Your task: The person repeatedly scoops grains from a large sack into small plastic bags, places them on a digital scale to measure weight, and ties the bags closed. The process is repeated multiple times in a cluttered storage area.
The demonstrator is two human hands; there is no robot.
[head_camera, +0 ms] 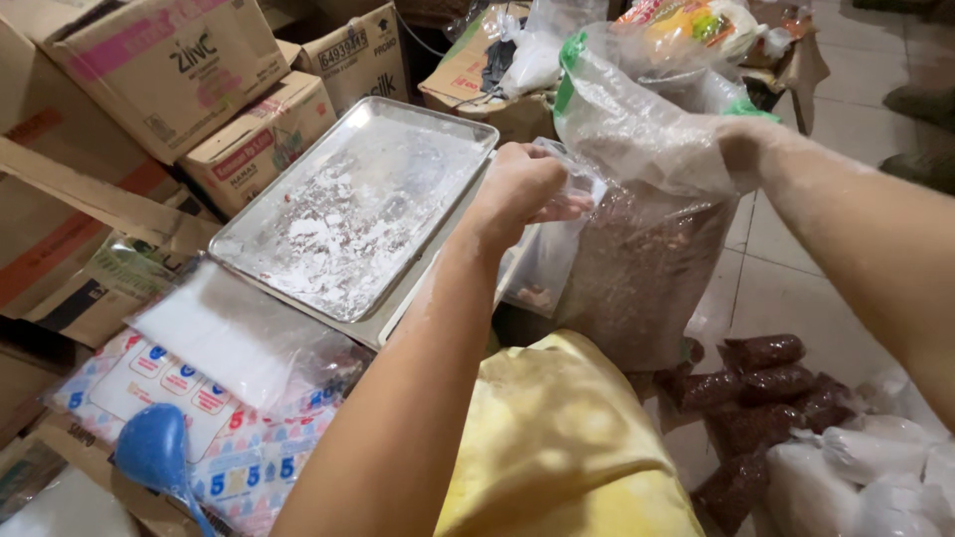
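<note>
A tall clear plastic sack (637, 249) full of brown granular goods stands in front of me. My right hand (741, 149) reaches into its open top and is partly hidden by the plastic. My left hand (522, 189) pinches a small clear plastic bag (542, 268) that hangs open beside the sack. Flour-like dust covers both forearms.
A metal tray (348, 209) dusted with white powder lies to the left on a scale. Cardboard boxes (169, 60) stack behind it. A blue scoop (154, 452) and a stack of clear bags (229, 333) lie at lower left. Filled small packets (766, 383) rest on the floor at right.
</note>
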